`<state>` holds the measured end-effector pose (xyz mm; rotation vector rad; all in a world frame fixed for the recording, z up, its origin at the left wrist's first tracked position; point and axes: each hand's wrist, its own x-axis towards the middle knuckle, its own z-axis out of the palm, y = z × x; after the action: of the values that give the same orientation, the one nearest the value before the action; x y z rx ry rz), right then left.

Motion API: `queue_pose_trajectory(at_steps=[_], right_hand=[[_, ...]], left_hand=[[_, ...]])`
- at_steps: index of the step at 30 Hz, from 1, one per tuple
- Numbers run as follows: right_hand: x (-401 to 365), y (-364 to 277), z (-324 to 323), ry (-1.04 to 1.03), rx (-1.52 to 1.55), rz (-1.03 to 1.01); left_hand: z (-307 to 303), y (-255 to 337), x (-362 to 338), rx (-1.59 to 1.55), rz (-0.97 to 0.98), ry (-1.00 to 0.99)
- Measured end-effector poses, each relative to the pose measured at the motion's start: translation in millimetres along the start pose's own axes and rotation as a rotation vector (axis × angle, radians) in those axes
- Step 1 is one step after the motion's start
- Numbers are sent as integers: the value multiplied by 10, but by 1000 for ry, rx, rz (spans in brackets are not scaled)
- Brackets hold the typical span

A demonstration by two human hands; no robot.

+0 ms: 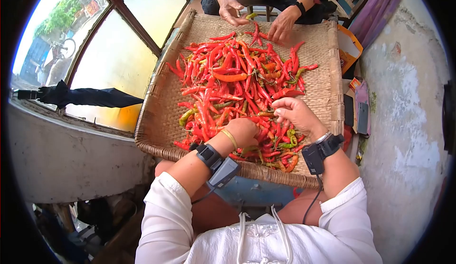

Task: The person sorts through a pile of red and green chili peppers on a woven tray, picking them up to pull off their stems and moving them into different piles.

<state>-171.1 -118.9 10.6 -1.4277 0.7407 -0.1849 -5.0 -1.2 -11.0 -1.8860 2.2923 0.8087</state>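
A wide woven tray (161, 116) rests on my lap, heaped with several red chili peppers (232, 78) and a few green ones. My left hand (243, 132) lies fingers-down in the near part of the heap, curled over peppers. My right hand (295, 114) hovers just right of it, fingertips pinched on a pepper stem at the pile's edge. Both wrists carry black strapped devices with cables.
Across the tray another person's two hands (256, 14) pick at peppers on the far rim. A window with a folded black umbrella (85, 97) on its sill is at left. A rough plastered wall (403, 121) and small packets (361, 107) lie at right.
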Motion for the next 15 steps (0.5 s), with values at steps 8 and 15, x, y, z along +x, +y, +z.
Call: queue_pose_trajectory(at_steps=[8,15], right_hand=[[56,288,61,20,-361,-302],[-102,-71,97,-92,-242,-46]], left_hand=[[-29,4,12,-217,64,158],[-204,71,-15,-437,58,485]])
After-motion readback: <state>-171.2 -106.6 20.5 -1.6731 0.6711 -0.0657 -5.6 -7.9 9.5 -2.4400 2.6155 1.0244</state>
